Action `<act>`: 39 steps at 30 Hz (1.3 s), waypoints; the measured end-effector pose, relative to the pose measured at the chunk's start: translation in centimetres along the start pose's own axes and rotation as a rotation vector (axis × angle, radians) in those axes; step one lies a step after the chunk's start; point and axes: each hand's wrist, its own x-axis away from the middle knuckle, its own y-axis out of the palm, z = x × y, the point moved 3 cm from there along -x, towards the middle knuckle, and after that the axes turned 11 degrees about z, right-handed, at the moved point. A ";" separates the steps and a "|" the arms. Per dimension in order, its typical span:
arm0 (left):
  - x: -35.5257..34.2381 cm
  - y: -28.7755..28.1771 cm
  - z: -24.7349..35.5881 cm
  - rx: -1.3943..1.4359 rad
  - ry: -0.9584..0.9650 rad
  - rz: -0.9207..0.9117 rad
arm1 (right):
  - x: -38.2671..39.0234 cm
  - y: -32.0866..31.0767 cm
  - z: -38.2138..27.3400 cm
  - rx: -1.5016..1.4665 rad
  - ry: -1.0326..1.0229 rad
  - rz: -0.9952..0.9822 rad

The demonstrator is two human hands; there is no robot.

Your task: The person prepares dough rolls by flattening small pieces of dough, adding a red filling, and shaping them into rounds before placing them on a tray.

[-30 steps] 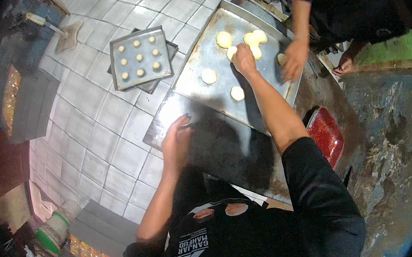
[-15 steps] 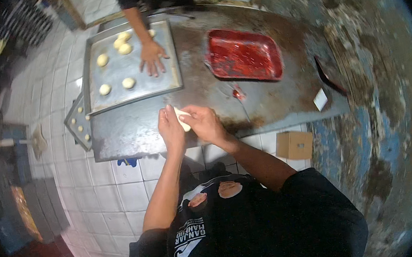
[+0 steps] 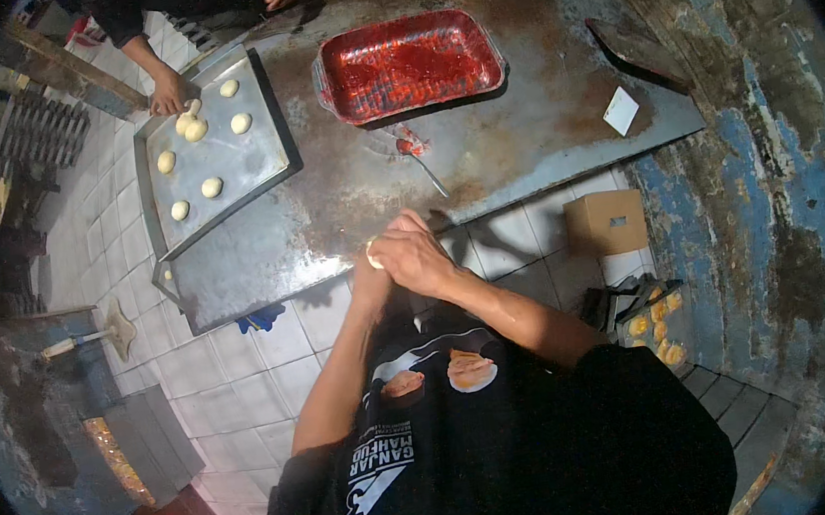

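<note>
Dough, clasped between left hand and right hand by the near edge of the table — likely light, soft and easily dented — is best cupped gently around its sides.

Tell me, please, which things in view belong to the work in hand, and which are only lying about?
Seem to belong:
dough piece, in left hand and right hand
dough balls on the tray
probably red pan and spoon

Apparently lying about:
white card on the table
cardboard box
</note>
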 end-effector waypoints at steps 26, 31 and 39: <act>-28.6 -3.4 12.2 0.357 -0.138 -0.073 | -20.0 -4.0 26.9 0.802 0.537 -0.189; -30.9 -4.0 10.4 0.248 -0.106 -0.046 | -19.5 -1.2 30.1 0.834 0.473 -0.225; -30.4 -2.3 10.1 -0.033 0.106 0.118 | -20.6 -2.4 23.0 -0.289 1.040 -0.200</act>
